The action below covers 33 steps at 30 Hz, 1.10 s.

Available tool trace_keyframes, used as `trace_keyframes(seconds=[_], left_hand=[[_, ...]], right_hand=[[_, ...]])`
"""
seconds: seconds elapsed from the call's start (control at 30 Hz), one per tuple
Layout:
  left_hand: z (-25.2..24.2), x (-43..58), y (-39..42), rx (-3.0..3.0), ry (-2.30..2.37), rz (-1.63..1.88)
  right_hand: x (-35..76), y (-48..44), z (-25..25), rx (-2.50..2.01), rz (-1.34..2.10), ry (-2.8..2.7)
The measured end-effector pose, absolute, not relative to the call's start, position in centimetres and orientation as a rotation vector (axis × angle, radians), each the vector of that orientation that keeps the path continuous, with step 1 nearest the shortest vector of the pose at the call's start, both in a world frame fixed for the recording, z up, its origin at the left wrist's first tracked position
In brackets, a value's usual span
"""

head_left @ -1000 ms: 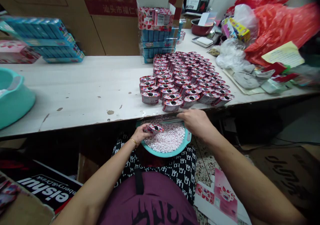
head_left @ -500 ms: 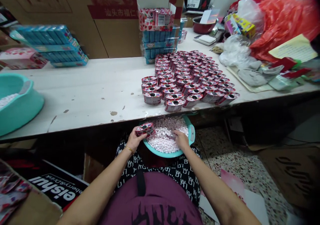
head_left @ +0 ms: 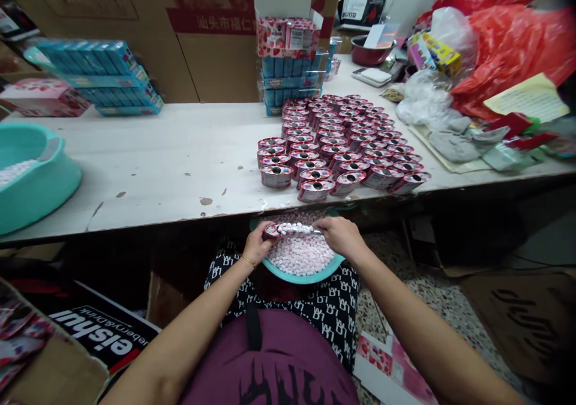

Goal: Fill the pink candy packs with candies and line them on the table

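My left hand is closed around a small red oval tin above the turquoise basin on my lap. My right hand grips the end of a scoop, which is heaped with small white pellets. The scoop's far end meets the tin's top opening; the exact contact is hidden by the pellets. More whitish-pink pellets fill the basin below. On the table just ahead stand many similar oval tins in close rows, each with a dark hole in its top.
The white table's front edge runs just beyond my hands. A second turquoise basin stands at the left. Blue packs and a cardboard box are at the back. Red plastic bags lie at the right.
My right hand has lifted the scoop out of the pellets, loaded, and brought it level against the tin. My left hand has shifted slightly right with the tin.
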<state>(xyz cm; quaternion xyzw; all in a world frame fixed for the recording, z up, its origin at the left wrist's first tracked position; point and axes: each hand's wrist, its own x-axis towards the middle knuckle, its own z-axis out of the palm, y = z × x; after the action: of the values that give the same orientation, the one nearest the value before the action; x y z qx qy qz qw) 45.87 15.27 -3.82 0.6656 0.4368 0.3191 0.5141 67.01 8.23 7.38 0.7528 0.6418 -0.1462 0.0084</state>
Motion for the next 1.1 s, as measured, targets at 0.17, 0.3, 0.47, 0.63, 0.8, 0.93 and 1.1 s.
trace_keyframes(seconds=[0.17, 0.3, 0.47, 0.63, 0.8, 0.93, 1.1], left_hand=[[-4.6, 46.4, 15.1, 1.666, 1.068, 0.790], [-5.0, 46.3, 15.2, 1.660, 1.054, 0.817], [-5.0, 44.8, 15.5, 1.624, 1.078, 0.879], [-4.6, 43.7, 15.4, 1.517, 1.162, 0.925], [-4.3, 43.1, 15.4, 1.456, 1.187, 0.937], [-4.4, 43.2, 15.3, 1.516, 1.165, 0.899], [-4.1, 45.1, 14.5, 1.651, 1.124, 0.841]], right_hand=[[63.4, 9.3, 10.9, 2.057, -0.240, 1.974], [63.7, 8.9, 12.0, 2.010, -0.195, 2.003], [68.0, 6.3, 7.4, 2.175, -0.293, 1.815], [67.1, 5.2, -1.8, 2.367, -0.591, 1.671], [67.2, 5.6, -4.5, 2.543, -0.768, 1.660], [69.9, 5.3, -2.0, 2.591, -0.894, 1.748], [69.0, 6.0, 3.9, 2.501, -0.738, 1.981]])
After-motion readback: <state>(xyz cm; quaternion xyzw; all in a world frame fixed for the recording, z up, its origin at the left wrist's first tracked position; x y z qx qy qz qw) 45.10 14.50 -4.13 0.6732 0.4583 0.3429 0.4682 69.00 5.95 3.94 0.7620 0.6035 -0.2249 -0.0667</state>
